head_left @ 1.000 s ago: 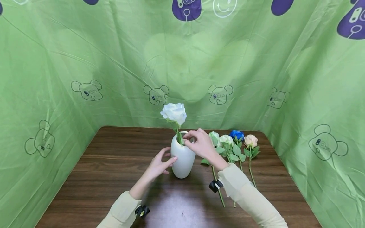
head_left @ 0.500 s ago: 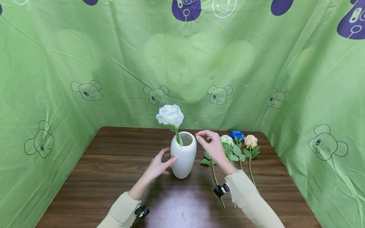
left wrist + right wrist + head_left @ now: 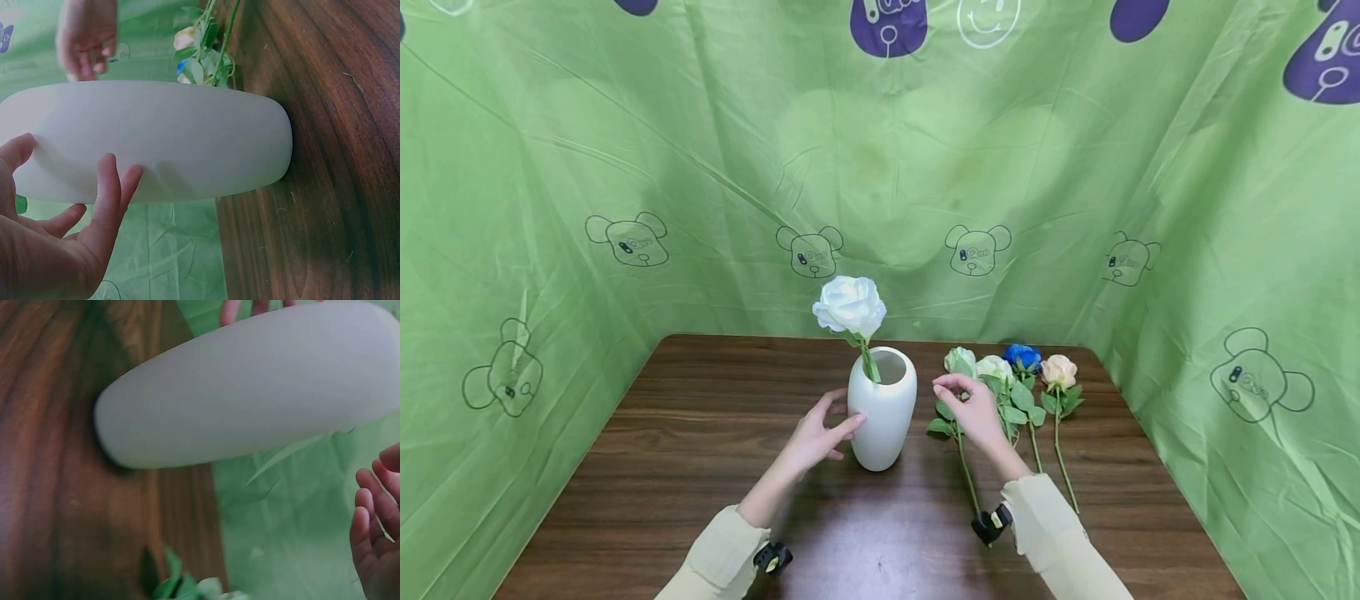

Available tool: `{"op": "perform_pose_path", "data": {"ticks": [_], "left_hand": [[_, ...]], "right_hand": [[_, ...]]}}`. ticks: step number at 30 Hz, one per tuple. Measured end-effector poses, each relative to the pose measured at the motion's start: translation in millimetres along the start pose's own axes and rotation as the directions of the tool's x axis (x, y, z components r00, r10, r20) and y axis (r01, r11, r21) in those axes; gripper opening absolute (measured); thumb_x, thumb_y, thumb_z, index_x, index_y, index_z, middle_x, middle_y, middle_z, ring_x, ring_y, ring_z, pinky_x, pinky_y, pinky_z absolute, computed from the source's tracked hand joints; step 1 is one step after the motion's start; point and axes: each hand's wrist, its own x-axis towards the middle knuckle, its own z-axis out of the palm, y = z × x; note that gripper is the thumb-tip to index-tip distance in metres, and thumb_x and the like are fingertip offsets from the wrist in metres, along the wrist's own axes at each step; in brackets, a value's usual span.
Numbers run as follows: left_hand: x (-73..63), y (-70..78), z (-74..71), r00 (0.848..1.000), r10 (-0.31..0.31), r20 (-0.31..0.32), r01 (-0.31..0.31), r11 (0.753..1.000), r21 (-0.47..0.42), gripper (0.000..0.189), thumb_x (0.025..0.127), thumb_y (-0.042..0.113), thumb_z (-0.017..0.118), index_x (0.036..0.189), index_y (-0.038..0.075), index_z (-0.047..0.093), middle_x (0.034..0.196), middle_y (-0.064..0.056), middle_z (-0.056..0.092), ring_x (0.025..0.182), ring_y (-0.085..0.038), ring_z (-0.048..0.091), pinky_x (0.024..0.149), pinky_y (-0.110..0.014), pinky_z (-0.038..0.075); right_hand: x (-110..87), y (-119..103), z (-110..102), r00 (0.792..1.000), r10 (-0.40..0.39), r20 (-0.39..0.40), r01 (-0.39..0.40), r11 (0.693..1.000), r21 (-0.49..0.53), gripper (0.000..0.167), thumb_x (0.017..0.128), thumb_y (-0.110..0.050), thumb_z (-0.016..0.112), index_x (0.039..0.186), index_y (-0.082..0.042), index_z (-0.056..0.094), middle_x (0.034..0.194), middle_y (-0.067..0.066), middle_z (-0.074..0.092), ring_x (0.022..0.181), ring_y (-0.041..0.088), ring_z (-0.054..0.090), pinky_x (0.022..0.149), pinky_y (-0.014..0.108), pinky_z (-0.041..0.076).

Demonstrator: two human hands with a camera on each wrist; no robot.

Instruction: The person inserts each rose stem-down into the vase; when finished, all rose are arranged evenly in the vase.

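A tall white vase (image 3: 883,421) stands upright on the table. A white rose (image 3: 850,306) leans left out of its mouth, its stem inside against the left rim. My left hand (image 3: 811,437) holds the vase's left side, thumb on the front and fingers reaching behind; in the left wrist view its fingers (image 3: 107,181) lie spread against the white wall. My right hand (image 3: 973,408) hangs to the right of the vase with loosely bent fingers and holds nothing. It overlaps the stem and leaves of the nearest loose flower in the head view.
To the right lie several loose flowers: a pale green rose (image 3: 960,362), a cream rose (image 3: 994,368), a blue rose (image 3: 1022,357) and a peach rose (image 3: 1059,372), stems toward the front. Green cloth (image 3: 880,183) surrounds the wooden table (image 3: 700,417) at back and sides.
My right hand has let go of the white rose at the vase mouth and moved right and toward me. The rose has tipped slightly left. My left hand has stayed on the vase.
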Motion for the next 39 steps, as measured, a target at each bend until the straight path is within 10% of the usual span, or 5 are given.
{"op": "perform_pose_path", "data": {"ticks": [23, 39], "left_hand": [[-0.3, 0.0, -0.1, 1.0, -0.006, 0.003, 0.006, 1.0, 0.004, 0.061, 0.079, 0.034, 0.066, 0.129, 0.014, 0.038, 0.119, -0.018, 0.048, 0.084, -0.031, 0.06, 0.051, -0.038, 0.052], [-0.8, 1.5, -0.3, 1.0, 0.002, 0.007, -0.002, 1.0, 0.0, 0.062, 0.079, 0.035, 0.065, 0.13, 0.013, 0.037, 0.119, -0.019, 0.048, 0.085, -0.033, 0.06, 0.051, -0.039, 0.052]], "right_hand": [[-20.4, 109, 12, 0.939, 0.331, -0.093, -0.341, 0.93, -0.135, 0.023, 0.076, -0.006, 0.066, 0.095, 0.006, 0.062, 0.076, 0.009, 0.061, 0.065, 0.017, 0.056, 0.054, 0.025, 0.045], [-27.5, 131, 14, 0.899, 0.434, -0.057, -0.437, 0.881, -0.179, 0.03, 0.075, -0.01, 0.066, 0.101, 0.003, 0.059, 0.072, 0.005, 0.06, 0.051, 0.014, 0.053, 0.05, 0.028, 0.044]]}}
